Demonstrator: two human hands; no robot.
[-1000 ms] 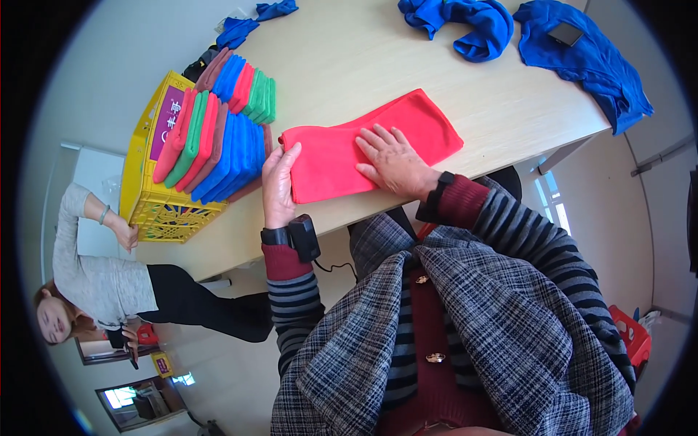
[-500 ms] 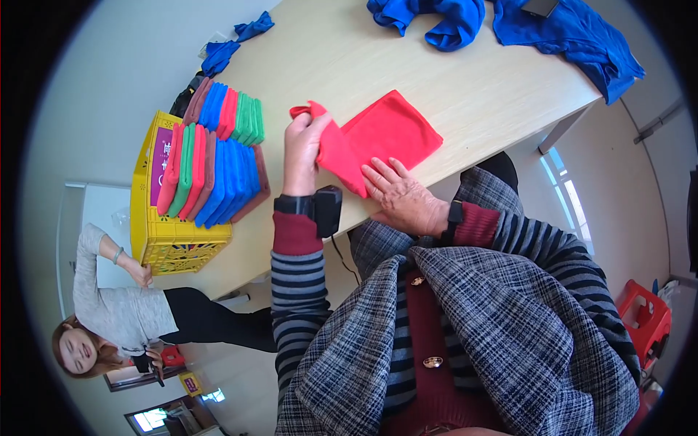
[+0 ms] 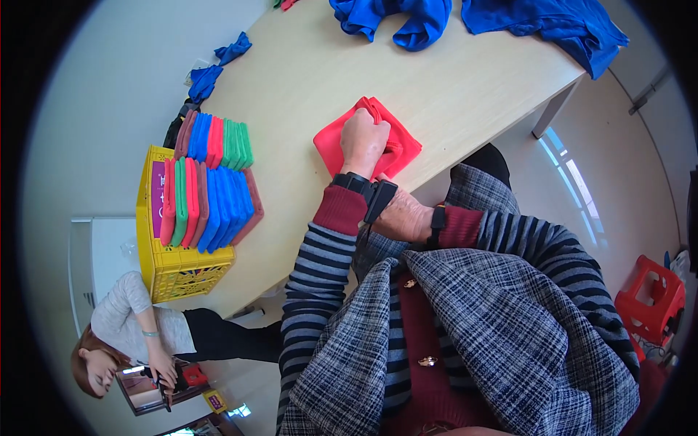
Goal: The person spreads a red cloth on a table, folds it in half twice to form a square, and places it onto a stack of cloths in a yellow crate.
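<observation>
A red cloth (image 3: 329, 147) lies on the pale table, partly folded over on itself. My left hand (image 3: 363, 139) is closed on its raised flap, which it holds over the flat part. Bunched folds of the same cloth show beside the knuckles. At the cloth's near edge is my right hand (image 3: 404, 216). Its fingers are hidden behind my left wrist and the black device strapped there, so I cannot see whether they grip the cloth.
On the left, a yellow crate (image 3: 190, 275) holds rows of folded towels (image 3: 227, 196) in red, green, blue and brown. Blue cloths (image 3: 418, 22) lie crumpled along the table's far side. A person (image 3: 156, 320) stands beyond the crate. A red plastic stool (image 3: 649, 299) is at the right.
My left hand has carried the cloth's flap rightward over the flat part. My right hand has shifted slightly, its fingers now hidden. The person by the crate has lowered an arm.
</observation>
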